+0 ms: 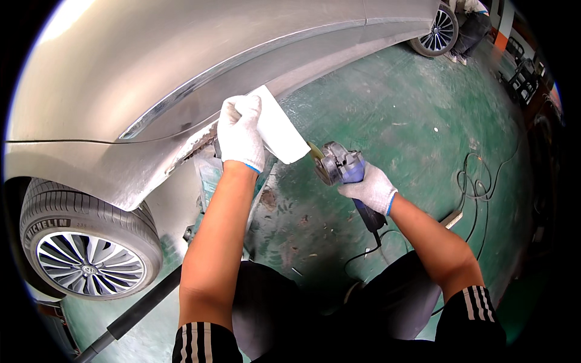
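In a white knit glove, my left hand (241,134) is closed on one edge of a flat white rectangular piece (282,128); whether it is sheet metal or card I cannot tell. My right hand (375,189), gloved the same way, grips a blue and grey angle grinder (342,164) by its body. The grinder's yellowish disc (315,151) is right beside the piece's lower right corner; touching or just short of it, I cannot tell. Behind my left hand runs the car's lower sill (189,145), scraped bare and rough along its edge.
A beige car (206,54) fills the upper left, its wheel (91,266) at the left. A floor jack with a long black handle (148,302) reaches under the sill. Cables (478,181) coil on the green floor (387,109) at right. Another person (472,30) is by the far wheel.
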